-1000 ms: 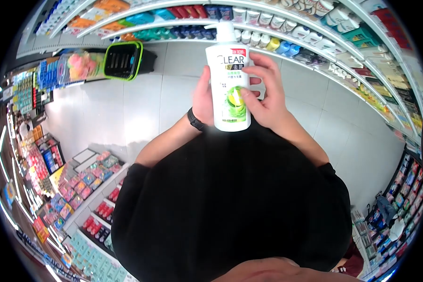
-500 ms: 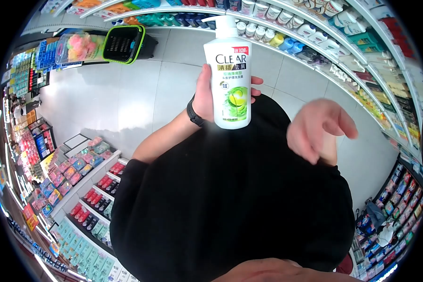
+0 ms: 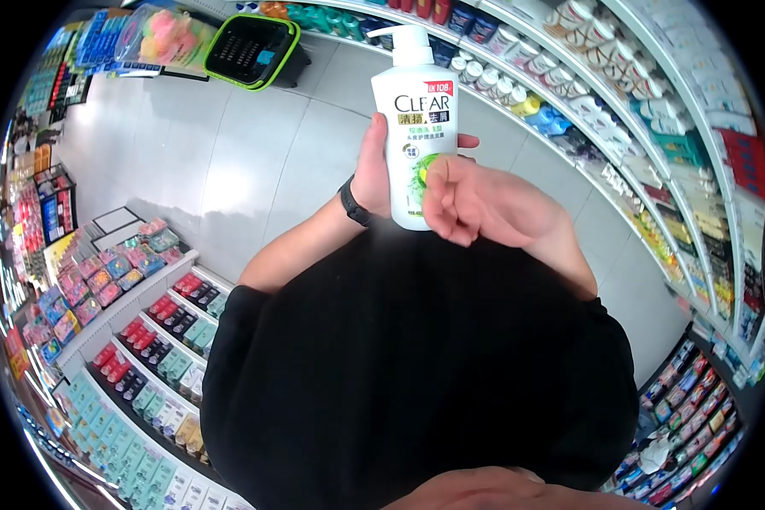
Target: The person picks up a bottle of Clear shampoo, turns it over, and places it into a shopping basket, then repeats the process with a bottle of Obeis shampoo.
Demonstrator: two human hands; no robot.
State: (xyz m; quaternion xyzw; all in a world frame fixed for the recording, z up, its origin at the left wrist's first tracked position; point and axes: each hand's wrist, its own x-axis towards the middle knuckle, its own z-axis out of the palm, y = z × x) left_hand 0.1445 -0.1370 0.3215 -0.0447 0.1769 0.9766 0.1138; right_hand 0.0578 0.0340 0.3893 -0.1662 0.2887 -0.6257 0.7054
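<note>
A white pump bottle with a CLEAR label and a green picture stands upright in front of my chest. My left hand is wrapped round it from the left and behind, with fingertips showing at its right side. My right hand is in front of the bottle's lower right part and covers some of the green picture. Its fingers are curled and partly apart, with nothing seen between them; whether they touch the bottle is not clear.
Shelves of bottles curve along the top and right. A black basket with a green rim stands on the floor at upper left. Tiered shelves of boxed goods fill the lower left, and another rack stands at lower right.
My right hand has moved left from beside the bottle to in front of its lower part. The bottle has hardly moved in my left hand. The surroundings have shifted slightly in view.
</note>
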